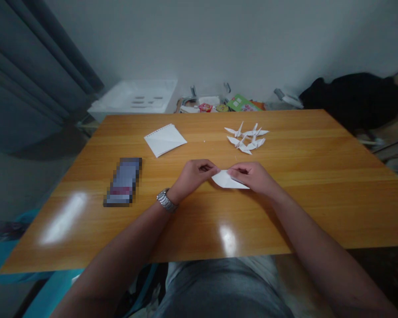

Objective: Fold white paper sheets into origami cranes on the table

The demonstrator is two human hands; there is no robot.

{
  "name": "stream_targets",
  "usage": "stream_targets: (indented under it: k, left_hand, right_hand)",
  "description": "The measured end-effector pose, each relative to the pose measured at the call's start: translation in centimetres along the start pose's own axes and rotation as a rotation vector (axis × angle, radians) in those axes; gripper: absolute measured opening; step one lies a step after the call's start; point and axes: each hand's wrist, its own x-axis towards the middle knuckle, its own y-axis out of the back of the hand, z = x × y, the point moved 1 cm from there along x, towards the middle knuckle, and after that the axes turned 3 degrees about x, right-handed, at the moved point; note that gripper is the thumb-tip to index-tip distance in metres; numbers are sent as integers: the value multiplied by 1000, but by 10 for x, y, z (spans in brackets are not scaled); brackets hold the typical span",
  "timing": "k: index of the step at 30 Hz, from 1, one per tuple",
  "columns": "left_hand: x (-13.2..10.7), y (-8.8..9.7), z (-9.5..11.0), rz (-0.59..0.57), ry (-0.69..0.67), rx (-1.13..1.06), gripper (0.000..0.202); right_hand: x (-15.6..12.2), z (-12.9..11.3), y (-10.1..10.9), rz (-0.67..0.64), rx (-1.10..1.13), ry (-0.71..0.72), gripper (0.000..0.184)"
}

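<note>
A folded piece of white paper (pixel 228 181) is held between both hands just over the wooden table. My left hand (pixel 199 173), with a metal watch (pixel 166 200) on its wrist, pinches the paper's upper left corner. On the other side, my right hand (pixel 250 174) grips its upper right part, with the thumb and fingers closed on it. Beyond the right hand stand several folded white paper cranes (pixel 247 138) in a close group. A stack of white paper sheets (pixel 166 140) with one perforated edge lies beyond the left hand.
A phone (pixel 123 182), blurred out, lies on the table's left side. Behind the wooden table (pixel 318 176) are a white foam box (pixel 135 95), a green booklet (pixel 242 103) and small packets. A dark cloth heap (pixel 351 99) is at the right, a grey curtain (pixel 29 66) at the left.
</note>
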Motion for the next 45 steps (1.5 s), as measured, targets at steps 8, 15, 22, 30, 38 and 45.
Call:
stream_targets:
  k: [8, 15, 22, 30, 38, 45]
  left_hand:
    - [2, 5, 0, 76, 41, 57, 27]
    - [6, 6, -12, 178, 95, -132, 42]
    - [2, 3, -4, 68, -33, -93, 26]
    - [4, 5, -10, 132, -62, 54, 22]
    - [2, 4, -4, 139, -63, 135, 22]
    - [2, -4, -7, 175, -61, 139, 14]
  right_hand:
    - [1, 1, 2, 24, 19, -19, 40]
    - [2, 3, 5, 86, 37, -43, 39]
    - [2, 3, 5, 85, 68, -56, 39]
    - [3, 2, 5, 85, 26, -53, 38]
    - [2, -1, 2, 81, -19, -23, 37]
    - [3, 5, 1, 67, -24, -18, 38]
